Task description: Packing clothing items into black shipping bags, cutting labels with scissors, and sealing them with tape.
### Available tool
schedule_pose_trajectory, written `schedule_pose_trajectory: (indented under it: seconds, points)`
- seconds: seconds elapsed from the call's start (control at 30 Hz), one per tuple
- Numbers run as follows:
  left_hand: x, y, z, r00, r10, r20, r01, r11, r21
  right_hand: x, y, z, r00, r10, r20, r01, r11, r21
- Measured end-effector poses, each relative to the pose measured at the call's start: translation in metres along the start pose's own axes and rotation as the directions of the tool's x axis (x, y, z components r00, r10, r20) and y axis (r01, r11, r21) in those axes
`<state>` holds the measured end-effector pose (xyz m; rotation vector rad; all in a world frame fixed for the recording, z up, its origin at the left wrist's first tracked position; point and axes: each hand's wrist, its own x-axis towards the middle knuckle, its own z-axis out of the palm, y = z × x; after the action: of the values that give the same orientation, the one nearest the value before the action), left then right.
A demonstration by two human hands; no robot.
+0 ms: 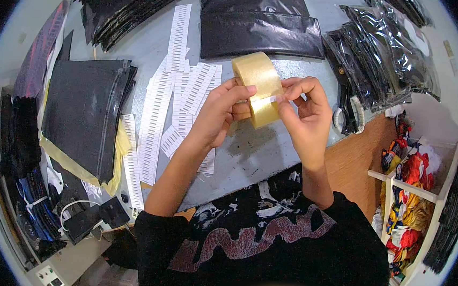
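A wide roll of clear yellowish packing tape (259, 73) is held up over the grey table (222, 166). My left hand (222, 110) is closed around its left side, thumb on the outer face and fingers reaching toward the core. At the roll's right edge, my right hand (310, 117) pinches with thumb and forefinger at a short whitish strip (266, 99) lying across the tape. Whether that strip is the tape's loose end or a separate piece I cannot tell. Just left of my left hand lie strips of white printed labels (158, 113), some overlapping.
Flat black plastic bags (259, 30) lie beyond the roll. Black-handled scissors (344, 112) rest at the table's right edge, below clear-wrapped black packets (381, 53). Black bag stacks (83, 115) stand at left, near a power adapter (113, 212). A shelf (437, 194) holds colourful cloth.
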<state>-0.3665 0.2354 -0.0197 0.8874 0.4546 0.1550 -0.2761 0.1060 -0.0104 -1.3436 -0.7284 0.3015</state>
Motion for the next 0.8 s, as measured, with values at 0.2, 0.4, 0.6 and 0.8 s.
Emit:
schedule_pose_trajectory:
  seconds: [0.2,0.4,0.6,0.8]
  points:
    - [0.0,-0.001,0.001,1.0,0.01,0.0,-0.01,1.0,-0.004,0.0,0.005,0.0,0.999,-0.039,0.001,0.039,0.999,-0.028]
    - [0.0,-0.001,0.002,1.0,-0.001,0.007,0.001,1.0,-0.002,0.0,0.007,0.0,0.998,-0.063,-0.02,0.062,0.996,-0.064]
    - [-0.001,-0.002,0.001,1.0,0.005,-0.024,-0.005,1.0,0.01,0.0,0.008,0.0,0.996,-0.09,-0.024,0.088,0.995,-0.047]
    - [0.0,-0.001,0.004,1.0,0.004,-0.01,-0.004,1.0,-0.021,-0.001,0.007,0.001,0.975,-0.22,-0.032,0.204,0.945,-0.257]
